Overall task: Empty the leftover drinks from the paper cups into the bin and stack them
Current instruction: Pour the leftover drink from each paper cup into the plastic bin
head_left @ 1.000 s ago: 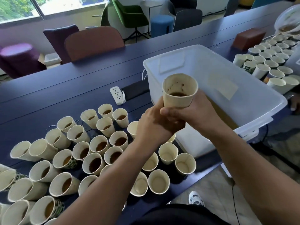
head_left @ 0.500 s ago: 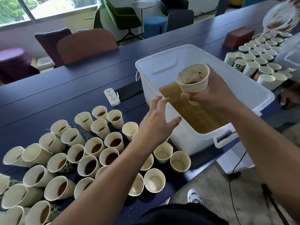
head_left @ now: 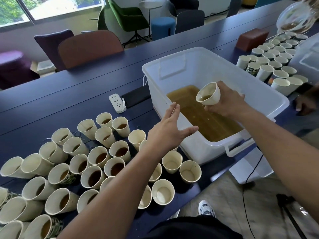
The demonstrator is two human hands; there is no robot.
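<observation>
My right hand (head_left: 226, 102) grips a cream paper cup (head_left: 208, 94) tipped to the left over the white plastic bin (head_left: 195, 149), with a little brown drink at its lip. Brown liquid (head_left: 203, 116) fills the bin's bottom. My left hand (head_left: 170, 128) hovers open with straight fingers above the bin's near left rim, holding nothing. Several cups with brown drink (head_left: 94, 176) stand on the dark blue table (head_left: 57, 102) at the left. A few empty cups (head_left: 189, 171) stand beside the bin's front corner.
A white power strip (head_left: 117, 102) and a black phone lie left of the bin. Several more cups (head_left: 276, 66) stand at the right, where another person's hand (head_left: 305, 102) rests and a clear bowl (head_left: 295, 19) is held above them. A brown box (head_left: 252, 38) and chairs sit beyond.
My right hand carried the cup out over the bin, lowered it and tipped it leftward. My left hand let go of the cup and now hovers open by the bin's rim.
</observation>
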